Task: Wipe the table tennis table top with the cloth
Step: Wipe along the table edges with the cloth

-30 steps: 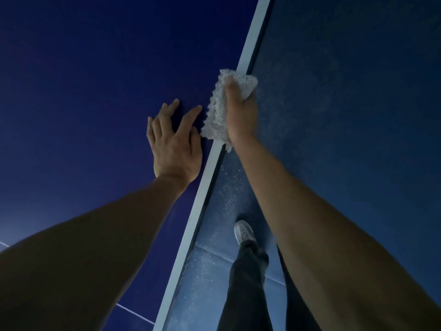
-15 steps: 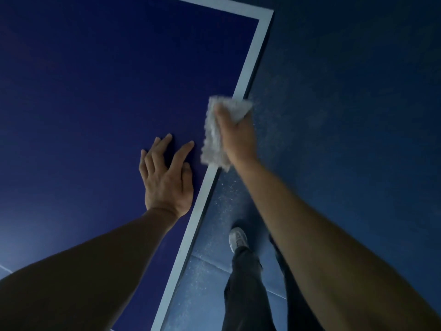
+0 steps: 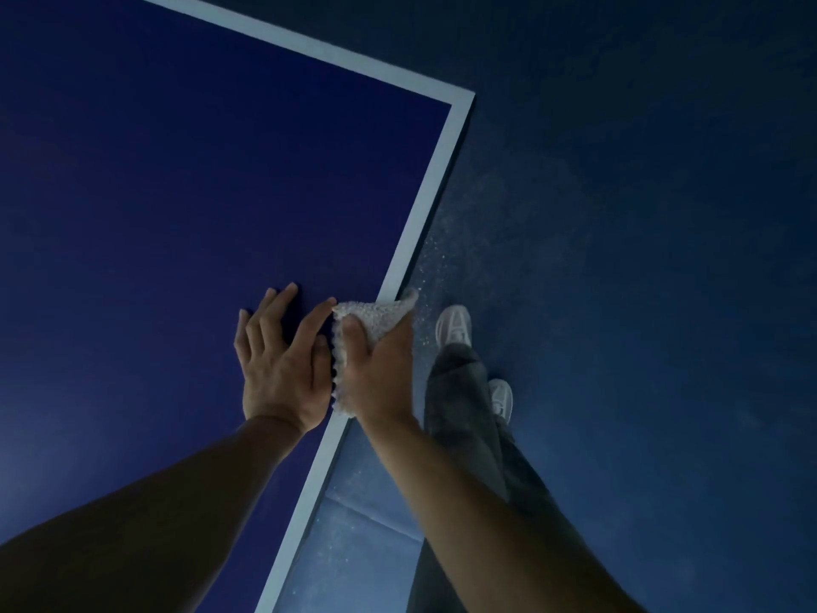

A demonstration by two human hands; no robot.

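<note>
**Bench** (image 3: pixel 177 192): blue table tennis top. It spreads left of and ahead of both grips, and its corner lies well ahead of them.

**Floor** (image 3: pixel 641 258): dark and speckled, to the right of and below the right grip.

**White border line** (image 3: pixel 422 223): runs along the bench's side edge, passes under the right grip and goes on ahead to the corner.

**Trouser leg** (image 3: pixel 464 391): just right of the right grip.

**Left grip** (image 3: pixel 283 369): fingers straight and spread, palm flat on the bench, holding nothing. Its forefinger tip is just beside the cloth.

**Right grip** (image 3: pixel 380 369): fingers curled round the cloth, thumb on top, pressing it onto the border line. The arm reaches forward over the bench's edge.

**Cloth** (image 3: pixel 376 314): pale and nubbly. It lies under and just ahead of the right grip, between the two grips, with its long axis along the edge. The right grip alone holds it, so the stroke likely follows the border line.

**Shoes** (image 3: pixel 453 325): white, on the floor to the right.
</note>
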